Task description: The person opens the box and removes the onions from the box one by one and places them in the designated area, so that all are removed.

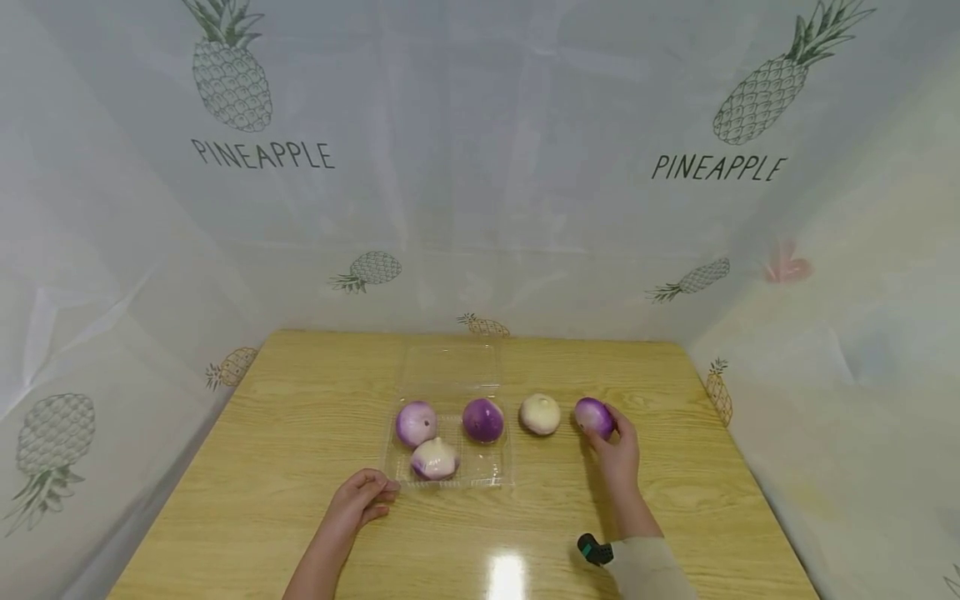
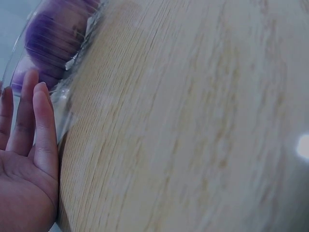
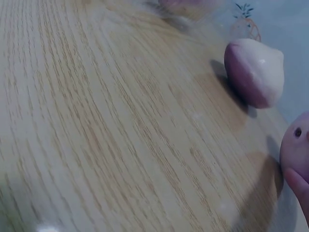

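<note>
My left hand [image 1: 360,502] is at the near-left corner of a clear plastic clamshell box [image 1: 487,473]. Its fingers are fairly straight and touch the box edge; the left wrist view shows the open palm and extended fingers [image 2: 46,130] there. Inside the box are three purple-and-white turnips: a pale purple one [image 1: 416,424], a white-topped one [image 1: 435,459] and a dark purple one [image 1: 483,420]. My right hand [image 1: 620,454] grips another turnip [image 1: 592,417] between thumb and fingers, right of the box. In the right wrist view only part of this turnip [image 3: 295,152] and the thumb show.
A loose turnip [image 1: 540,414] sits on the wooden table [image 1: 300,400] between the box and my right hand. The box's transparent lid [image 1: 450,367] lies folded back behind it. A pineapple-print cloth [image 1: 480,208] hangs along the table's back and sides.
</note>
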